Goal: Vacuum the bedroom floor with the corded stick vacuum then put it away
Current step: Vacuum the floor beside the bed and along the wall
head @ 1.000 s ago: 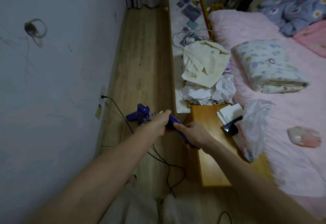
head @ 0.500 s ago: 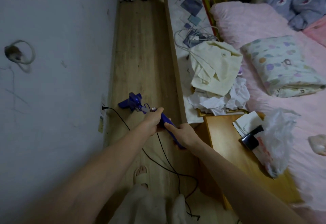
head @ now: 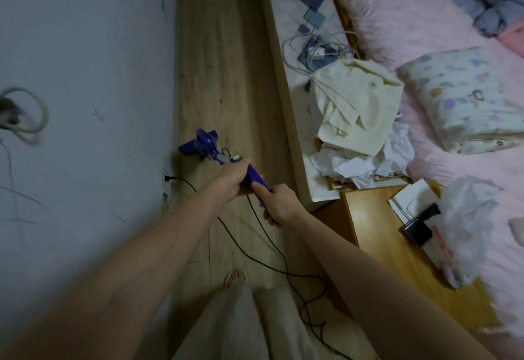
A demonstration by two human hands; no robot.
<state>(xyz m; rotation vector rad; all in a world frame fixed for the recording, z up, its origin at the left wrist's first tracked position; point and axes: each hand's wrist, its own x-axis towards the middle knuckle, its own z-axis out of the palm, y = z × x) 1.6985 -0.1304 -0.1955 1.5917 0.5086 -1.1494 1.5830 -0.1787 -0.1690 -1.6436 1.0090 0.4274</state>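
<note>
Two bare hands hold a blue stick vacuum [head: 211, 152] over a narrow strip of wood floor [head: 224, 61]. Seen from above, the left hand [head: 231, 179] is further forward, its fingers wrapped round the upper part of the handle. The right hand [head: 279, 203] grips the handle's rear end, fingers curled under it and thumb lying along the top. The vacuum slants down and away to its head, which sits on the floor close to the wall [head: 85, 75] on the left. A black cord [head: 263, 234] runs from a plug [head: 169, 178] low on that wall, under the hands, and loops across the floor near the person's foot [head: 234, 276]. To the right stands a long low ledge [head: 283, 81] with cloths and crumpled paper, then a pink bed [head: 397, 33] with a pillow [head: 467, 98].
</note>
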